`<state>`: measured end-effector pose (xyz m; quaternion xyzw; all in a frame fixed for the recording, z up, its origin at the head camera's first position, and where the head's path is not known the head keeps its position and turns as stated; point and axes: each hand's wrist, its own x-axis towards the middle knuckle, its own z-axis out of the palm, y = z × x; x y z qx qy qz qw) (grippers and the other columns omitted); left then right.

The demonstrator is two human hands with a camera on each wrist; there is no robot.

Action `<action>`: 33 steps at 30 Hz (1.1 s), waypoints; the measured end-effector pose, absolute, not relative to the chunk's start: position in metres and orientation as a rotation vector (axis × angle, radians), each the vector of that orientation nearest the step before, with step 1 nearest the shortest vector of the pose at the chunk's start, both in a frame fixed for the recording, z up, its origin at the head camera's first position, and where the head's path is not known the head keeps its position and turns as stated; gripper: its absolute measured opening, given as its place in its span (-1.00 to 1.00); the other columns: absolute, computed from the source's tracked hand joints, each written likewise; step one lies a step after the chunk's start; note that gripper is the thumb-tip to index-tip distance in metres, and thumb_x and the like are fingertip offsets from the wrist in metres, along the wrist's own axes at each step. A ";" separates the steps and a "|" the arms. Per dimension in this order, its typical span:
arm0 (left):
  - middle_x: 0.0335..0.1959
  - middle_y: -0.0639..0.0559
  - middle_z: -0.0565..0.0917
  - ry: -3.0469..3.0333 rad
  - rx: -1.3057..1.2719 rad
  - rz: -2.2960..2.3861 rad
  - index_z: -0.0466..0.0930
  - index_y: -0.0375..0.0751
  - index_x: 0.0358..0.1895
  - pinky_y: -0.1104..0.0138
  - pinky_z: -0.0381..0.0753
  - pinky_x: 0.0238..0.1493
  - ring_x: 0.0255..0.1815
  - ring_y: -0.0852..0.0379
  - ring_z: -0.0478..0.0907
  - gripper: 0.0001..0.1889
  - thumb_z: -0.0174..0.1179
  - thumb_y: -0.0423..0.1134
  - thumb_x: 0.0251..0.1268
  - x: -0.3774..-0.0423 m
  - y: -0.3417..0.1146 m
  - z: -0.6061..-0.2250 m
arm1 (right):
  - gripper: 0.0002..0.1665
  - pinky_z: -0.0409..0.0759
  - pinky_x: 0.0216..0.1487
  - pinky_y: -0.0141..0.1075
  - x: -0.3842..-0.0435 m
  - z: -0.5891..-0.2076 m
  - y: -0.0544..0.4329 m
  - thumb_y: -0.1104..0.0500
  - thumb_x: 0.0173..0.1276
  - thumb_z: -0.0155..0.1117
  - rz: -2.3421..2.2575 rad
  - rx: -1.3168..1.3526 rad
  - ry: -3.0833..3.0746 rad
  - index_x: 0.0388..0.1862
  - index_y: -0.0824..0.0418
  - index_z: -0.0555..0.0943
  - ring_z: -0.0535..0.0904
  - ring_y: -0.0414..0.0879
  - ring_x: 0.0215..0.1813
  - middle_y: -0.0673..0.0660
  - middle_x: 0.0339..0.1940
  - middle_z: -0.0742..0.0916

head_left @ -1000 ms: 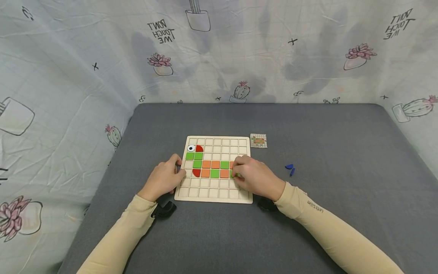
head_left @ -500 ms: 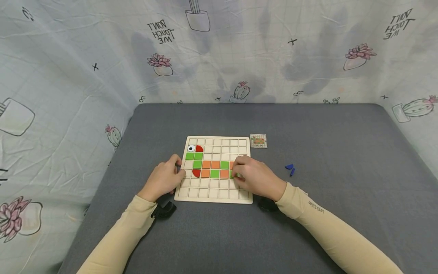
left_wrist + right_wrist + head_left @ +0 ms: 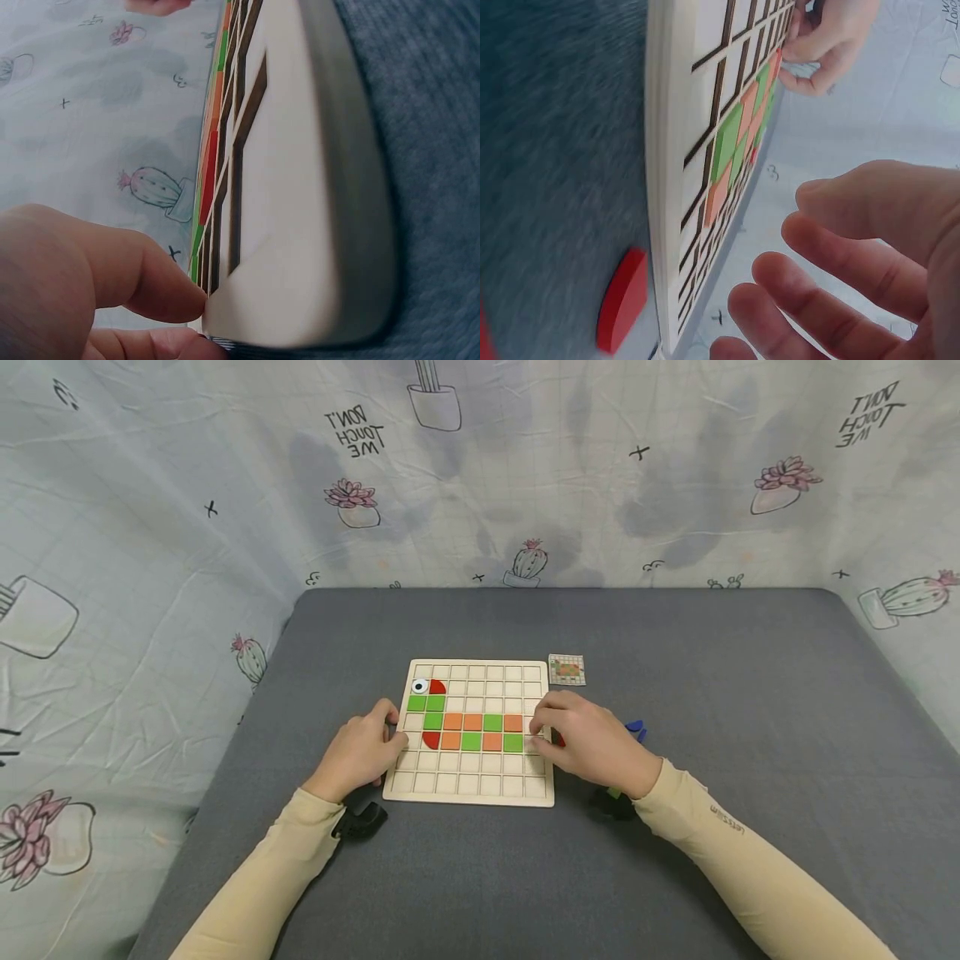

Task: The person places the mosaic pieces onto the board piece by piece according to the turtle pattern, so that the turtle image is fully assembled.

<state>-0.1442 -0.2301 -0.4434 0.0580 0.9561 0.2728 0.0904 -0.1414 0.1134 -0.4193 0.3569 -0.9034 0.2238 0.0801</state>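
A pale wooden grid board [image 3: 468,785] lies on the grey table. On it sit green and orange square tiles [image 3: 492,723], red rounded tiles [image 3: 431,740] and an eye tile [image 3: 419,687]. My left hand [image 3: 356,748] holds the board's left edge; in the left wrist view its thumb [image 3: 161,289] touches the corner. Over the board's right edge, my right hand [image 3: 588,739] hovers with its fingers apart and nothing between them. A loose red piece [image 3: 622,300] lies on the table beside the board, partly hidden by that hand in the head view.
A small printed card [image 3: 567,670] lies by the board's far right corner. Blue pieces [image 3: 636,727] show behind the right hand, and a green piece [image 3: 613,792] peeks out near the right wrist. A patterned curtain [image 3: 480,477] hangs around the table.
My right hand has drawn back rightward from the lower row of tiles, uncovering the orange and green tiles at that end. The left hand stays at the board's edge.
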 end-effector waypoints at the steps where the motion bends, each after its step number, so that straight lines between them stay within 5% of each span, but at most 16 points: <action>1: -0.64 0.00 0.52 2.843 0.170 0.812 0.43 -0.23 0.07 0.25 0.40 -0.70 -0.84 0.11 0.49 -0.77 0.08 -0.21 0.50 -0.144 -0.230 -0.444 | -0.94 0.49 -0.40 -0.37 -0.140 -0.419 0.116 0.20 0.32 0.50 0.669 1.053 -2.713 -0.30 0.08 0.74 0.49 -0.20 -0.31 0.00 -0.20 0.69; 24: -0.64 -0.01 0.51 2.843 0.173 0.807 0.43 -0.23 0.07 0.24 0.41 -0.70 -0.83 0.10 0.49 -0.77 0.07 -0.20 0.51 -0.145 -0.229 -0.440 | -0.80 0.71 -0.24 -0.14 -0.113 -0.424 0.181 0.21 0.23 0.55 0.594 0.871 -2.774 -0.15 0.13 0.79 0.67 -0.06 -0.05 0.03 -0.08 0.72; 33: -0.65 0.01 0.52 2.843 0.180 0.810 0.42 -0.23 0.05 0.25 0.42 -0.70 -0.85 0.12 0.49 -0.78 0.09 -0.21 0.49 -0.145 -0.231 -0.441 | -0.69 0.60 -0.36 -0.36 -0.096 -0.432 0.195 0.13 0.10 0.69 0.617 0.973 -2.674 -0.18 0.06 0.77 0.56 -0.24 -0.23 -0.09 -0.16 0.70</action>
